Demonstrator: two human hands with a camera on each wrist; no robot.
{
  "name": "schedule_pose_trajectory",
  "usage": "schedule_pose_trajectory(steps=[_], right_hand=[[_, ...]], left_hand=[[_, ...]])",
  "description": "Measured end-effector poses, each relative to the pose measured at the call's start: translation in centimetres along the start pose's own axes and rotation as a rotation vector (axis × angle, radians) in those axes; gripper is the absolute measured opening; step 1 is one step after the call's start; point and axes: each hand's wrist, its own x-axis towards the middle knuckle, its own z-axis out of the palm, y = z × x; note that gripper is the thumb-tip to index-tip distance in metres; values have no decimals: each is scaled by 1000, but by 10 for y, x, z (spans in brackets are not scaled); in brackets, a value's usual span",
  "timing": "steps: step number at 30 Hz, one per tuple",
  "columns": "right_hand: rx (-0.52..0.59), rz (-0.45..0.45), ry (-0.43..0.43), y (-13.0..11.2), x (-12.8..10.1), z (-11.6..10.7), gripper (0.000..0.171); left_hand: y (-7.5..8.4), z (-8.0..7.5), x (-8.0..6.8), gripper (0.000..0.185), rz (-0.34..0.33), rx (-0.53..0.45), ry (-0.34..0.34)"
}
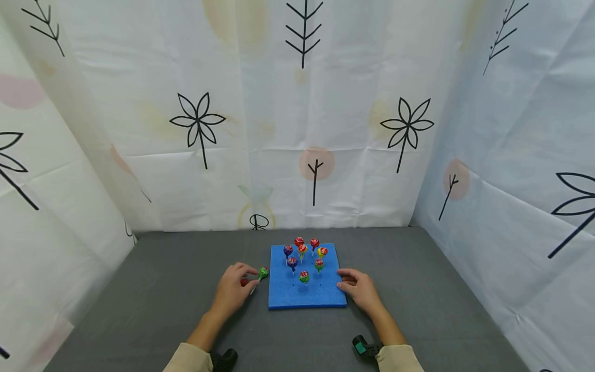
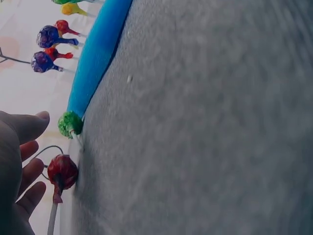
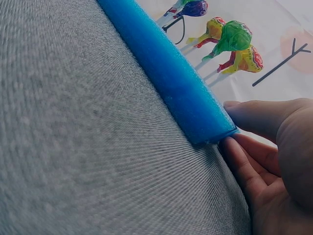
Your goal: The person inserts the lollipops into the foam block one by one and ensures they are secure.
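Lollipops, green (image 1: 263,271) and red (image 1: 244,282), are lying by the foam board's (image 1: 325,297) left edge, under the relaxed left hand's (image 1: 234,289) fingertips. Right hand (image 1: 359,288) is pressing loose fingers against the board's right edge.

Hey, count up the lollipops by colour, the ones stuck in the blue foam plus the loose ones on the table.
Red lollipops: 3
Green lollipops: 3
Purple lollipops: 2
Yellow lollipops: 2
Total: 10

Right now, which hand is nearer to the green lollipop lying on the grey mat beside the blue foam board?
Left. The left hand is right beside the green lollipop, fingertips almost on it. The right hand rests at the blue foam board's opposite edge.
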Motion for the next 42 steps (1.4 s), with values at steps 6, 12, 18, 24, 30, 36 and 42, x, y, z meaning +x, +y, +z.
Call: schedule_pose_trajectory(steps=[6, 12, 18, 24, 30, 36, 42], right_hand=[[-5, -1, 3, 1, -1, 1, 28], [-14, 1, 3, 0, 0, 1, 28], [5, -5, 0, 0, -1, 1, 28], [-3, -3, -1, 1, 0, 0, 28], [-2, -10, -1, 1, 0, 0, 28], [-10, -2, -2, 1, 0, 0, 28], [-4, 1, -4, 1, 0, 0, 28]], left_hand=[[-3, -2, 0, 24, 26, 19, 14], [-5, -7, 1, 20, -11, 64, -29], [-7, -13, 4, 21, -84, 121, -122], [-10, -17, 7, 25, -150, 193, -244], [-10, -18, 8, 27, -182, 189, -304], [-10, -17, 9, 26, -173, 224, -311], [-10, -17, 9, 26, -172, 226, -312]])
